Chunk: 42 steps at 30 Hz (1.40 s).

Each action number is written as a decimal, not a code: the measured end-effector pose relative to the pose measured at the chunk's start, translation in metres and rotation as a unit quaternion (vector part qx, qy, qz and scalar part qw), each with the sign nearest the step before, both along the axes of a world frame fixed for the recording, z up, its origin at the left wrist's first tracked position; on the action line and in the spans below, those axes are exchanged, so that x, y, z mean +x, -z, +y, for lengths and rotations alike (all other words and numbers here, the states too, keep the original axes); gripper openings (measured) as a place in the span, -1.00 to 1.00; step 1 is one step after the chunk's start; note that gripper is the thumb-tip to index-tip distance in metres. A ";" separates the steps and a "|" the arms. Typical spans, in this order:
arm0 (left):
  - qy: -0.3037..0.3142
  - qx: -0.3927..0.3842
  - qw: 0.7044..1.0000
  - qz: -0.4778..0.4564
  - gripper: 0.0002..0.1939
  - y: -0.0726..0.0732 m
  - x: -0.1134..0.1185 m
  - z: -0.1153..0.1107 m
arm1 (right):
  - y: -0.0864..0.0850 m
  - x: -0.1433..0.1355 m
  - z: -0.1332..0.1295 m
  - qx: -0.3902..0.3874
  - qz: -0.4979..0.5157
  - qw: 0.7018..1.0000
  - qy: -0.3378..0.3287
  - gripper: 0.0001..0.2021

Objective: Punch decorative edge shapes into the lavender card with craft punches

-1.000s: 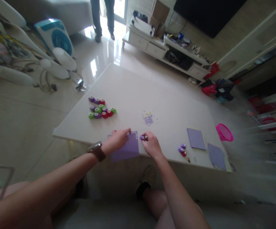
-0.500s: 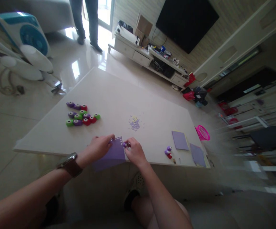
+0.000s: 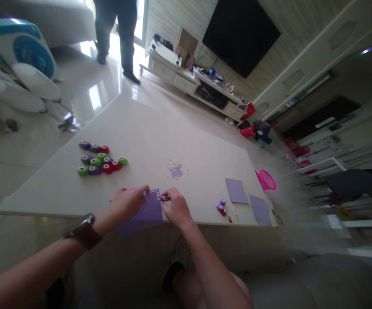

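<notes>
Tabletop (image 3: pixel 143 133): L hand (image 3: pixel 128 204) pinched on purple sheet (image 3: pixel 149 210), R hand (image 3: pixel 177 207) closed round punch (image 3: pixel 163 198), long axis approx. crosswise

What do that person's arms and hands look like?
The left hand and right hand wear no gloves. Both forearms show no sleeves. The left wrist has a watch with a dark face and wide brown band; nothing is worn on the right wrist. Rings can't be made out.

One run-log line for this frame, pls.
left hand: on purple sheet | right hand: holding purple punch by sheet's corner | sheet: far edge holed | table: purple, yellow paper bits
</notes>
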<state>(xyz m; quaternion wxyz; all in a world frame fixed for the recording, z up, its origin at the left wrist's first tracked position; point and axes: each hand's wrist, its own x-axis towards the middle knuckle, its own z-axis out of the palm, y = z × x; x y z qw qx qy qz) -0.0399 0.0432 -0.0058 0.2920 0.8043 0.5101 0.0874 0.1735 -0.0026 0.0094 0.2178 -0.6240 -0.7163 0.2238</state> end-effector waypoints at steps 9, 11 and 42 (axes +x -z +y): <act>0.004 0.000 1.000 0.009 -0.66 -0.011 0.003 0.001 | 0.000 0.006 0.003 -0.003 0.030 1.000 -0.005 -0.77; 0.003 -0.004 1.000 0.011 -0.66 -0.013 0.005 0.001 | 0.000 0.007 0.003 -0.001 0.035 0.999 -0.005 -0.78; -0.004 -0.043 0.999 0.015 -0.63 -0.022 0.007 0.000 | -0.002 0.009 0.000 -0.042 -0.019 0.997 -0.061 -0.82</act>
